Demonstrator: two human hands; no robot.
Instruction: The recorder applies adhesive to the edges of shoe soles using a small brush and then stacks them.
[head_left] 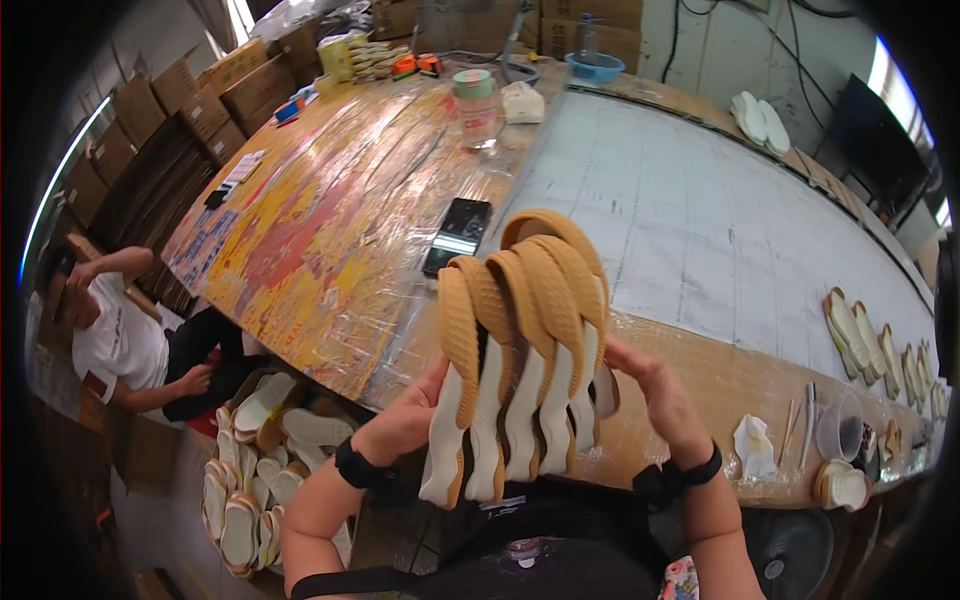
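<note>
A bunch of shoe soles [535,370], tan on the curled upper ends and white along the sides, is held up in front of my body over the table's near edge. My left hand [408,415] grips the bunch from its left side, its fingertips hidden behind the soles. My right hand [655,392] presses on the bunch's right side, fingers partly behind it. Several soles stand side by side, with one curled tan end rising above the others. A black phone [458,236] lies on the table just beyond them.
On the left floor, a heap of soles [242,530] sits beside a seated person [130,340]. More soles [858,338] line the board's right edge. A clear cup [840,428], white tissue [754,447], green-lidded jar [477,110] and blue basin [594,70] stand about the table.
</note>
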